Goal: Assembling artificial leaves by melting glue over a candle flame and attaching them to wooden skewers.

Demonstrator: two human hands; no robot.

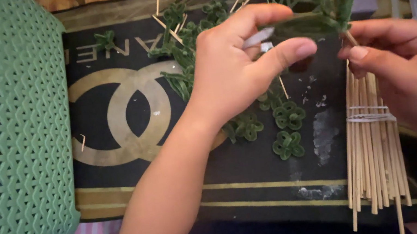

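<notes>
Left hand (245, 67): I am pinching 1 green leaf (305, 25) between thumb and forefinger, steadying it.
Right hand (410, 65): I am clamping the stick bundle (373, 158), upright, at the black mat (262, 180)'s right edge.

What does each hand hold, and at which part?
The right hand grips a bundle of thin sticks near its top end. The left hand pinches a green fuzzy leaf at its tip.

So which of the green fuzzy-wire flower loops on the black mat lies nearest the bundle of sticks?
The lowest loop, a four-petal clover lying flat and alone. The other loops lie higher or further left; the stick bundle hangs to its right.
</notes>
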